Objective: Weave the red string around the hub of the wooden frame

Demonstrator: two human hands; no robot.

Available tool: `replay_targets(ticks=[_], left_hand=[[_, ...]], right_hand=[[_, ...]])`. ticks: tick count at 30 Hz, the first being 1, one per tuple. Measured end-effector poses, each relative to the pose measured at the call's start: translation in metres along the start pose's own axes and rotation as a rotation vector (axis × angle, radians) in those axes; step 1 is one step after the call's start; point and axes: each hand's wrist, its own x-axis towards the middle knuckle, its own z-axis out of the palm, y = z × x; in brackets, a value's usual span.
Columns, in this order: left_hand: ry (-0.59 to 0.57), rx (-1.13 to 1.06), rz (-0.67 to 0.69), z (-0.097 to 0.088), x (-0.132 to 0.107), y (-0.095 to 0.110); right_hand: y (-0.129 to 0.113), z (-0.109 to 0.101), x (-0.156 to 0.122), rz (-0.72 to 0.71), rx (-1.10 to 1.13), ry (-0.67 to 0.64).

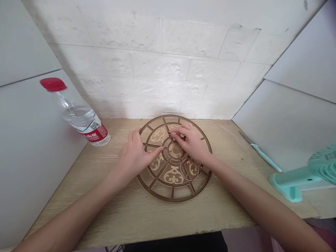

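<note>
A round brown openwork disc (173, 189) with pale scroll patterns lies flat on the wooden tabletop (126, 210). My left hand (135, 154) rests on the disc's left side, fingers stretched toward the hub, touching a thin wire. My right hand (193, 141) lies over the disc's upper right, its fingertips pinched on the same thin wire (190, 169), which loops in a small ring below the wrist. The disc's hub (175, 150) shows between the two hands.
A clear water bottle (81, 117) with a red cap and red label leans at the back left. A mint-green desk fan (309, 175) stands at the right edge, a mint-handled knife (262, 154) behind it. White panels wall both sides; a white brick wall closes the back.
</note>
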Motion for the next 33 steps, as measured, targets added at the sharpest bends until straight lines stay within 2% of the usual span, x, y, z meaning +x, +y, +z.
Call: replay_targets(ticks=[6,10,13,16,22,28,31,33], left_hand=[[0.037,-0.017,0.041,-0.001,-0.001,0.001],[0.066,-0.058,0.010,0.006,0.000,-0.001],[0.085,-0.063,0.033,0.011,0.003,-0.005],[0.124,-0.065,0.031,0.011,0.007,-0.009],[0.238,-0.029,0.007,0.003,0.015,-0.013],[0.198,-0.033,-0.032,0.004,0.014,-0.014],[0.130,-0.084,-0.082,0.001,0.014,-0.015],[0.029,-0.147,-0.153,-0.002,0.015,-0.015]], right_hand=[[-0.005,-0.004,-0.001,0.055,-0.010,0.031],[-0.008,-0.003,-0.001,0.105,-0.074,0.007],[-0.007,-0.003,-0.003,0.090,-0.158,0.030],[-0.001,-0.008,-0.007,0.085,-0.230,0.064],[0.022,-0.022,-0.012,0.186,-0.322,0.186],[0.034,-0.018,-0.014,0.346,0.063,0.017],[0.035,-0.017,-0.014,0.362,0.040,0.037],[0.036,-0.018,-0.014,0.376,-0.004,0.035]])
